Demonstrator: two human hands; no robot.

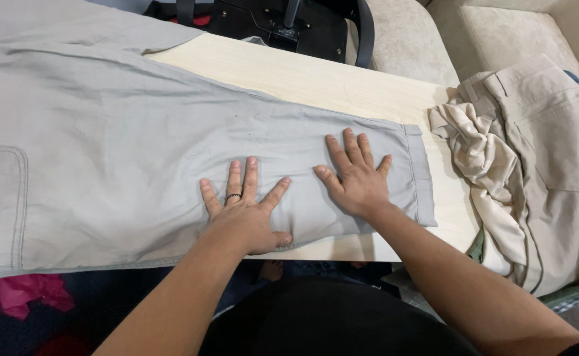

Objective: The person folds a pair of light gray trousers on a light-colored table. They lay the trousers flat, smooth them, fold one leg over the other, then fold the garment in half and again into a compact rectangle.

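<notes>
We press both palms flat, fingers spread, gripping nothing, on the grey trouser leg (171, 151) lying lengthwise across the table (316, 79). Our right hand (355, 178) sits nearer the hem (423, 175); our left hand (247, 211) is just beside it, towards the waist.

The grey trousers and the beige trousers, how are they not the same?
The grey trousers lie spread flat on the table; the beige trousers sit crumpled in a heap at its right end. The left hand and right hand press flat on the grey pair; nobody touches the beige pair. The grey pair is cooler and darker, the beige warmer. Both have stitched pockets.
</notes>
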